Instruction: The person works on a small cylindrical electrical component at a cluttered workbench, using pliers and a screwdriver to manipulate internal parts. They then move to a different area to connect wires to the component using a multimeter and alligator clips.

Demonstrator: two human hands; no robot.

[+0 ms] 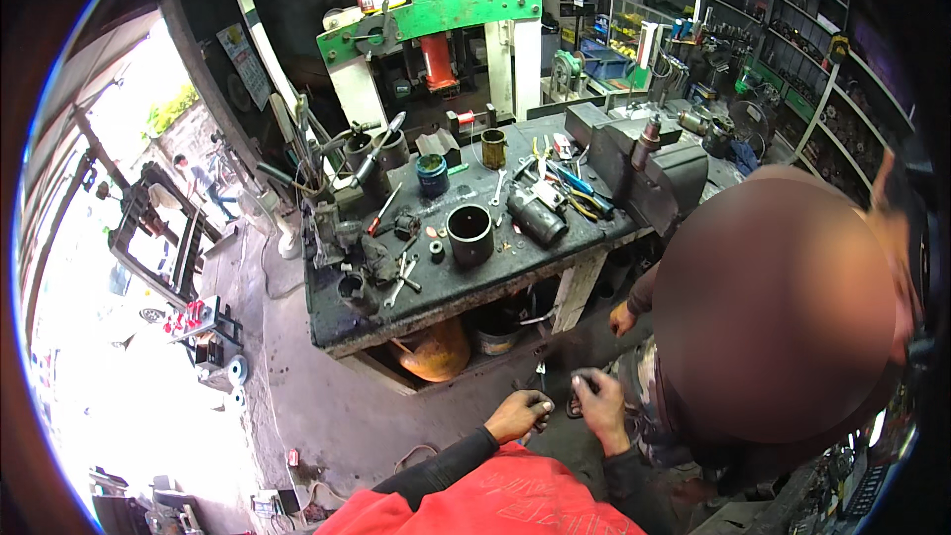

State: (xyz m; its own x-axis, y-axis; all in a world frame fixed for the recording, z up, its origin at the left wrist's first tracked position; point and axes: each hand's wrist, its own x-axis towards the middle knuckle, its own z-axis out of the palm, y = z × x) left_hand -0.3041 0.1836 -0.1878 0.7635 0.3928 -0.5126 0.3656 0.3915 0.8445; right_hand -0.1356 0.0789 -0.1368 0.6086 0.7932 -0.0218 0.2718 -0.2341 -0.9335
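Both of my hands are in front of my red shirt, below the workbench edge. My left hand is closed, its fingers curled in toward the right. Beside it, a short gap away, my right hand has thumb and fingers drawn together. Whatever either hand may hold is too small or hidden to make out. Just beyond the hands is a small pale, thin object, which I cannot identify. Close on my right stands another person in dark clothing; that person's hand is near the bench's right leg.
On the bench are a dark metal cylinder, another lying cylinder, a blue can, wrenches, pliers and a large vise. A green press frame rises behind. Under the bench sits an orange rounded vessel.
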